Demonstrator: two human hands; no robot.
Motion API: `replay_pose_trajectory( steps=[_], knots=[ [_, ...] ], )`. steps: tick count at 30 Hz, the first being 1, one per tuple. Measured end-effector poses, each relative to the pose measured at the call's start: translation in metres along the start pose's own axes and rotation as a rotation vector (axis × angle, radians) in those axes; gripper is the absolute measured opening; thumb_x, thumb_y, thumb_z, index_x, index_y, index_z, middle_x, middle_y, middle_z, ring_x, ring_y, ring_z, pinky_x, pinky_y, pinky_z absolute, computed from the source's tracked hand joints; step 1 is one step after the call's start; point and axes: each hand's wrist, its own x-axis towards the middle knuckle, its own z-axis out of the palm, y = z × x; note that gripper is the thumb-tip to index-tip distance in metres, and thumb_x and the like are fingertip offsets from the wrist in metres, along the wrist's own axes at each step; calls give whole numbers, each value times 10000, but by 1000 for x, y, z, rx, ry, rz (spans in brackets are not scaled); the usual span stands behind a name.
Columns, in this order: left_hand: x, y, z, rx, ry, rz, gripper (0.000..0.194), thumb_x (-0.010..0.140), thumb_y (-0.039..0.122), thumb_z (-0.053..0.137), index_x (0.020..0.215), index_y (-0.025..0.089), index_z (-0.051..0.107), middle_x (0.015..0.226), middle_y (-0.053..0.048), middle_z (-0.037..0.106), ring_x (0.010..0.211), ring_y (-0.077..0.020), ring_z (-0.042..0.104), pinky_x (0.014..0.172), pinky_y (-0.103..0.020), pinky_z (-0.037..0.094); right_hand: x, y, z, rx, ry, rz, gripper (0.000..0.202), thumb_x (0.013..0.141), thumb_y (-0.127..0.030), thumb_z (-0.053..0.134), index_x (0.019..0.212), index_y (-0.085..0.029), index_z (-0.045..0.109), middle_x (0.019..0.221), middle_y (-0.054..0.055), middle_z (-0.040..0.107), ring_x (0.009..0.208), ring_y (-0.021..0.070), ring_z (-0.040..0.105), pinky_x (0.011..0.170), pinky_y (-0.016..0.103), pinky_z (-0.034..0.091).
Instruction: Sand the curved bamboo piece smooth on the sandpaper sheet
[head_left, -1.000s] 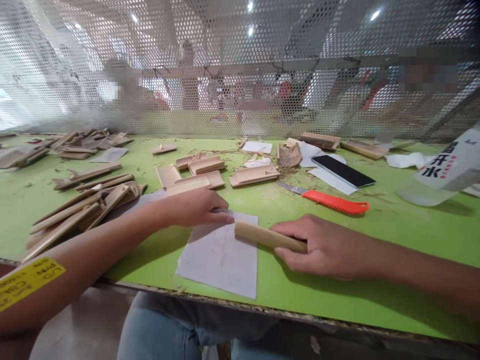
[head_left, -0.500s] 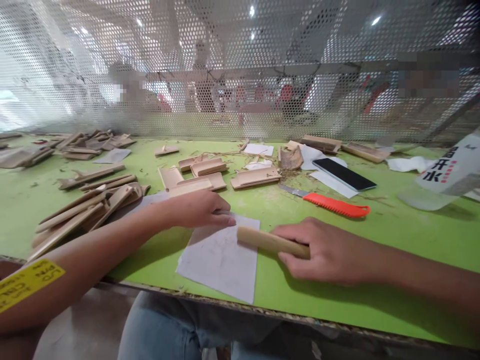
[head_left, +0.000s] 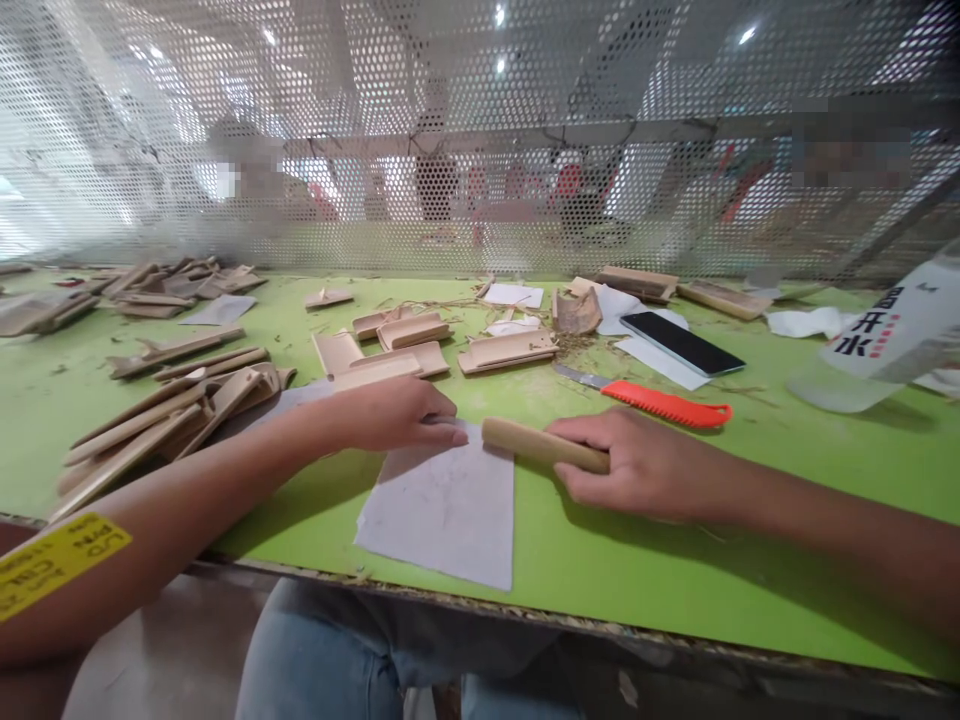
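Note:
My right hand (head_left: 637,465) is closed round one end of a pale round wooden rod (head_left: 525,441), whose free end points left over the corner of a white paper sheet (head_left: 446,515). At the top left of that sheet rests my left hand (head_left: 397,412), fingers curled and thumb lying over the paper. Whatever its fingers may hold is hidden beneath it. Just beyond the left hand are split bamboo pieces (head_left: 510,352). A utility knife (head_left: 667,403) with an orange handle lies behind the right hand, its blade pointing left.
Stacked bamboo strips (head_left: 142,430) lie beside my left forearm, with a further heap (head_left: 172,285) at the back left. A phone (head_left: 682,342) lies on paper behind the knife. A plastic bottle (head_left: 877,345) stands at the right. Perforated mesh (head_left: 480,230) closes the table's far side.
My right hand has lifted slightly and moved away from me with the rod, whose free end now sits nearer the paper's top corner. My left hand stays in place.

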Motion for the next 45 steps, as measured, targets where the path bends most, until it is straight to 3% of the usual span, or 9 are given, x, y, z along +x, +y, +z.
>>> replay_pose_trajectory(
  steps=[6, 10, 20, 25, 29, 34, 38, 42, 45],
  knots=[
    [-4, 1, -2, -1, -10, 12, 443, 992, 521, 505, 691, 196, 517, 618, 23, 516, 558, -112, 411, 540, -303, 232, -2, -6, 1, -7, -98, -88, 164, 854, -265, 556, 720, -223, 471, 613, -64, 442, 544, 119, 386, 497, 293, 253],
    [-3, 0, -2, 5, -3, 0, 462, 992, 544, 497, 685, 199, 501, 594, 31, 483, 537, -109, 396, 533, -305, 229, -2, -4, 1, -34, 4, -15, 191, 852, -302, 575, 711, -221, 474, 613, -55, 462, 542, 125, 411, 493, 293, 256],
    [-3, 0, -1, 9, -4, -3, 463, 994, 541, 491, 677, 204, 470, 594, 32, 472, 543, -112, 402, 538, -309, 227, -1, -2, 2, -43, 21, 7, 152, 845, -273, 579, 737, -225, 484, 635, -51, 498, 560, 131, 439, 503, 289, 272],
    [-2, 1, -1, -8, -1, 17, 466, 985, 535, 507, 661, 205, 454, 593, 33, 464, 549, -113, 402, 541, -307, 237, -4, -8, 3, -35, -86, -84, 208, 827, -245, 577, 689, -224, 424, 575, -61, 415, 519, 121, 362, 494, 303, 230],
    [-2, 1, 0, -5, 2, 0, 463, 989, 544, 497, 676, 203, 483, 587, 31, 470, 533, -113, 396, 534, -309, 225, -1, -7, 0, -37, 1, 0, 163, 840, -282, 576, 729, -226, 472, 634, -42, 488, 559, 139, 429, 512, 299, 248],
    [-2, 1, -2, -8, -4, 15, 449, 986, 532, 511, 682, 201, 498, 603, 26, 493, 544, -115, 403, 538, -309, 228, 1, -1, 0, -124, -21, -129, 190, 849, -264, 558, 708, -228, 437, 582, -51, 452, 516, 130, 365, 523, 315, 218],
    [-1, 1, -1, -5, 2, 0, 475, 992, 555, 492, 672, 205, 468, 583, 36, 456, 532, -112, 391, 539, -311, 235, 0, 2, 0, -156, 54, -67, 194, 858, -285, 564, 714, -228, 447, 616, -41, 490, 548, 139, 424, 523, 307, 244],
    [0, -1, 1, -12, -4, 31, 475, 990, 550, 499, 666, 205, 454, 601, 29, 479, 549, -113, 399, 541, -313, 237, -2, -2, 4, -66, -98, -113, 194, 841, -253, 563, 703, -226, 429, 588, -55, 445, 520, 126, 376, 504, 307, 233],
    [1, -3, 2, -5, 3, 9, 472, 991, 543, 502, 666, 204, 455, 595, 32, 470, 542, -111, 397, 538, -309, 238, -1, -4, 3, -72, -49, -84, 181, 831, -252, 567, 702, -224, 443, 597, -50, 459, 536, 131, 390, 513, 306, 236]
  ],
)
